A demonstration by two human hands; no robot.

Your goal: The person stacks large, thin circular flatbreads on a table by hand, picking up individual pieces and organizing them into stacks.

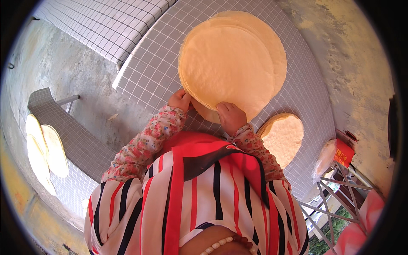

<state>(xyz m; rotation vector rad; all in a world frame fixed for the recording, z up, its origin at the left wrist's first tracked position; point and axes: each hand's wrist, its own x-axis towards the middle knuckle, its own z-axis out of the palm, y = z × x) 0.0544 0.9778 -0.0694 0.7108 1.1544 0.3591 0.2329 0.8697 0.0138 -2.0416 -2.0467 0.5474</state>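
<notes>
My two hands are apart, both at the near edge of a stack of round flatbreads [231,63] in the upper middle of the frame. My left hand [180,100] pinches the stack's lower left rim, and my right hand [230,117] lies with fingers curled over the lower rim. The stack lies flat on the grey tiled counter [153,72]; being round it has no clear long axis, though the sheets are offset toward the upper right, so a second rim shows there. I cannot count the sheets in it.

A smaller pile of flatbreads [284,136] sits to the lower right, just beside my right sleeve. At the far left, three pale flatbreads [44,153] lie on a lower tiled ledge. At the right edge a red box [343,152] rests beside a clear bag [325,158] on a metal rack.
</notes>
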